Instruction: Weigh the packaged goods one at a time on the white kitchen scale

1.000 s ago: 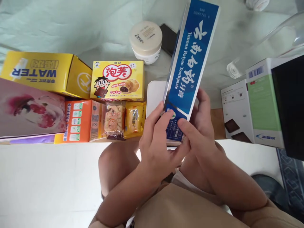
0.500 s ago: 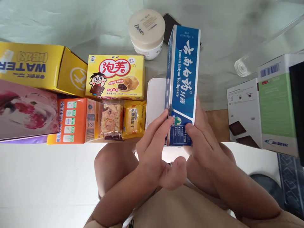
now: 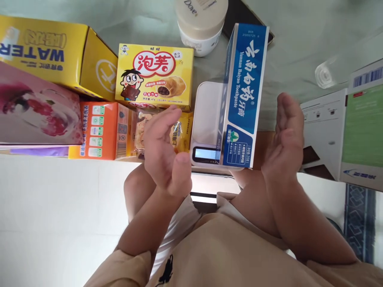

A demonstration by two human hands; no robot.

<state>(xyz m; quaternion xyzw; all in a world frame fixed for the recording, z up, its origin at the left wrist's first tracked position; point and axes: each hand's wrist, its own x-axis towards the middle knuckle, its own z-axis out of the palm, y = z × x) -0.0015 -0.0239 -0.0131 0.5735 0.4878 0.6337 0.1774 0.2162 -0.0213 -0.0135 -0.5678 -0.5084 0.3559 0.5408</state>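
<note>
A blue toothpaste box (image 3: 247,95) stands on the right side of a white digital scale (image 3: 206,115), hiding part of it. The scale's small display is lit, but I cannot read it. My left hand (image 3: 167,153) is open to the left of the scale, in front of the wrapped snack packs, its fingers loosely curved and holding nothing. On the other side, my right hand (image 3: 285,139) is open beside the toothpaste box, apart from it, with the palm facing inward.
Left lie a yellow puff snack box (image 3: 155,75), a yellow water box (image 3: 44,56), a pink box (image 3: 38,107) and an orange pack (image 3: 98,129). Behind are a Dove jar (image 3: 202,26) and a dark phone (image 3: 247,20). A green-and-white box (image 3: 363,131) stands right, near a clear bottle (image 3: 324,75).
Both hands have let go of the toothpaste box and moved apart, left and right. The scale's display now shows. The view has shifted, so the things on the table sit higher.
</note>
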